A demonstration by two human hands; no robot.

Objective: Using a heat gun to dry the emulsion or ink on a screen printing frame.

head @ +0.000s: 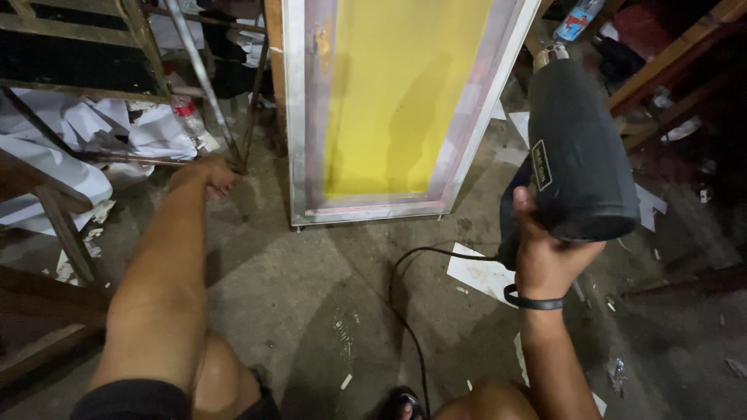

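Observation:
My right hand point(545, 253) grips the handle of a black heat gun point(580, 148), whose metal nozzle points up and away toward a tall screen-printing frame point(296, 155) with yellow mesh point(397, 93) standing on the concrete floor. A black cord point(408, 311) runs from the gun down across the floor. My left hand point(208, 175) reaches out to the left of the frame, by a thin metal rod point(204, 82); whether it touches the rod is unclear. My knees show at the bottom edge.
Crumpled white paper point(93, 128) and a plastic bottle point(187, 115) lie under wooden and metal racks at left. Paper scraps point(482, 272) litter the floor. Wooden beams point(669, 62) and clutter stand at the right.

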